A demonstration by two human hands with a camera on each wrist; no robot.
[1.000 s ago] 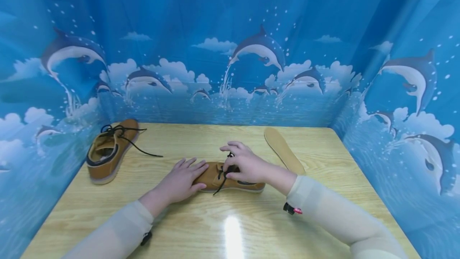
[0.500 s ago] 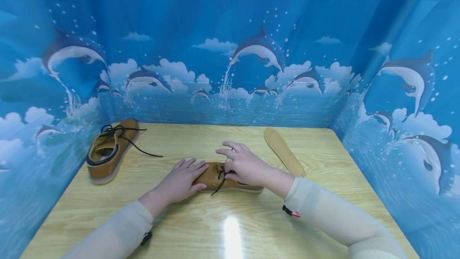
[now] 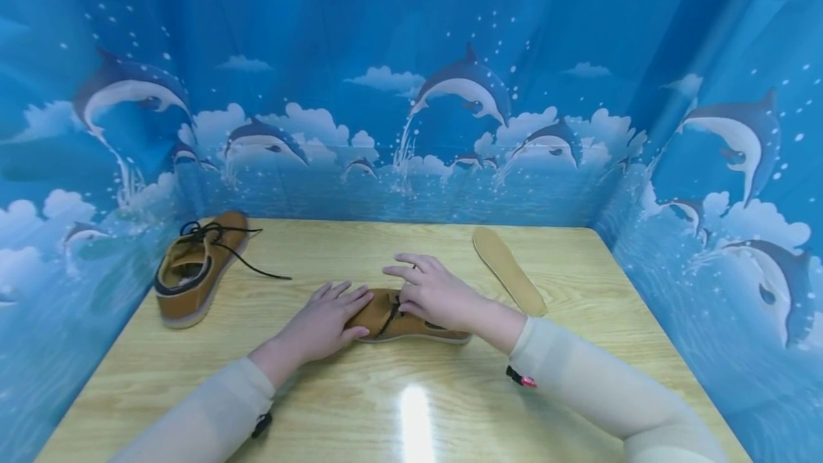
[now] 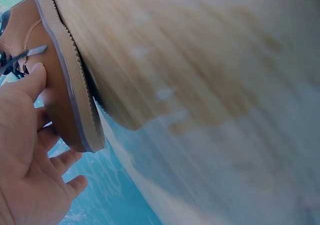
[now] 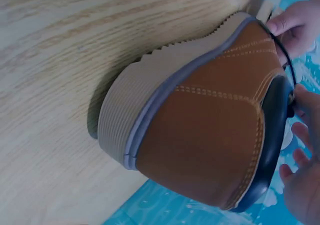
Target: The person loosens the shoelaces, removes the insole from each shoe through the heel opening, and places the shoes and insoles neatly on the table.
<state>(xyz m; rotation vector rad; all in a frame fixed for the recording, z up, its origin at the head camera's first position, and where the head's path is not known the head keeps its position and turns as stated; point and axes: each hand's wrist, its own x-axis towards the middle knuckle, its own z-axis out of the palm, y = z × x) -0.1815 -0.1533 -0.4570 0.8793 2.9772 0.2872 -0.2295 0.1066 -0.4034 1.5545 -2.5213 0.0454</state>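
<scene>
A brown leather shoe (image 3: 373, 316) with a dark collar lies on the table, its toe to the left in the head view. My left hand (image 3: 324, 324) rests on the toe with fairly straight fingers; in the left wrist view the thumb presses the side of the toe. Over the lacing, my right hand (image 3: 444, 299) pinches a black shoelace (image 5: 286, 55) between thumb and fingers, with the other fingers lifted. The right wrist view shows the shoe's heel (image 5: 200, 140) close up. My right hand hides most of the eyelets and the opening.
A matching brown shoe (image 3: 186, 299), its black lace (image 3: 247, 264) trailing across the wood, stands at the table's back left. A tan insole (image 3: 508, 270) lies to the right, beyond my right forearm. A blue dolphin-print curtain (image 3: 386, 191) encloses the wooden table (image 3: 334, 406).
My right hand has moved slightly left and lower over the lacing. The loose lace end that hung past the shoe's near side now lies against the shoe. My left hand has stayed put.
</scene>
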